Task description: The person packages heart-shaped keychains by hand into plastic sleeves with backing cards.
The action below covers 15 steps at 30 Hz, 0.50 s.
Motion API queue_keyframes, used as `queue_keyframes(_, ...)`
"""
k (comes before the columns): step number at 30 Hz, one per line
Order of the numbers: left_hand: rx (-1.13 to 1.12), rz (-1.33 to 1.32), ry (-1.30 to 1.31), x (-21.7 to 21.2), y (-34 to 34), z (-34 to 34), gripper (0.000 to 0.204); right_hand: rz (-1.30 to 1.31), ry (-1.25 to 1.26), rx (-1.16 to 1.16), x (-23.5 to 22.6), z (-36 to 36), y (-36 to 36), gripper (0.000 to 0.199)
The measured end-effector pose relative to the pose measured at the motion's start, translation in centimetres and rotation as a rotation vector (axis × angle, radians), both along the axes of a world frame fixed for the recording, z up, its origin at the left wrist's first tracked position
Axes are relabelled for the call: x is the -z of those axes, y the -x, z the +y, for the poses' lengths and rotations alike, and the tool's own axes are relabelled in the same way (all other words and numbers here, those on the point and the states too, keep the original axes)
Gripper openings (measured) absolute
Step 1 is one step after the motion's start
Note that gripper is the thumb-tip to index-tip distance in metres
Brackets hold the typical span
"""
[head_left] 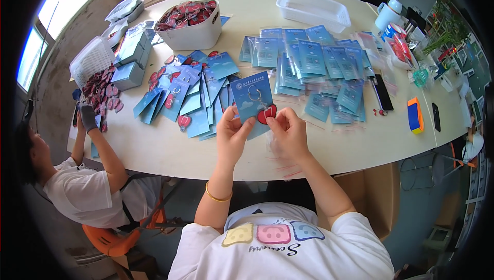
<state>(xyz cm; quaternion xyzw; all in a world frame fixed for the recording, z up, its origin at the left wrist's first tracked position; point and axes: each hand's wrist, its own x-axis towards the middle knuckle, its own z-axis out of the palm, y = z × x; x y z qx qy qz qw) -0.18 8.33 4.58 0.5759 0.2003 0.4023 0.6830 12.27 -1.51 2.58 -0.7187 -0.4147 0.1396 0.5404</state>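
Note:
Above the near part of the table I hold up a blue card (pixel 244 97) with a keychain (pixel 267 114) on it, a metal ring above a red heart-shaped piece. My left hand (pixel 234 133) pinches the card at its lower left. My right hand (pixel 289 135) is closed at the lower right, thumb and finger on the edge of the red heart. Left of my hands lies a loose heap of blue cards (pixel 193 104), some with red keychains on them. To the right are piled blue cards in clear bags (pixel 314 59). Clear plastic bags (pixel 278 149) lie below my right hand.
A white basket (pixel 193 39) of red keychains and a clear tray (pixel 309 17) stand farther back. At the left, a person (pixel 98 177) sits by loose keychains (pixel 105 92) and stacked cards (pixel 128 77). A phone (pixel 382 92) and an orange-blue tape dispenser (pixel 415 115) lie right.

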Motion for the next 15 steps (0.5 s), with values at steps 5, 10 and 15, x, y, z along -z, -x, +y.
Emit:
queue_keyframes(5, 0.299, 0.060, 0.228, -1.0, -0.9, -0.5, 0.018, 0.619, -0.216, -0.245, -0.6, -3.2, -2.5, 0.017)
queue_keyframes(10, 0.015, 0.793, -0.540, 2.2, -1.7, -2.0, 0.051, 0.500, -0.283, -0.034, 1.9, -5.6, -5.7, 0.017)
queue_keyframes(15, -0.111, 1.091, -0.916, 5.1, -3.8, -3.2, 0.059, 0.568, -0.350, -0.003, 6.1, -4.3, -2.9, 0.019)
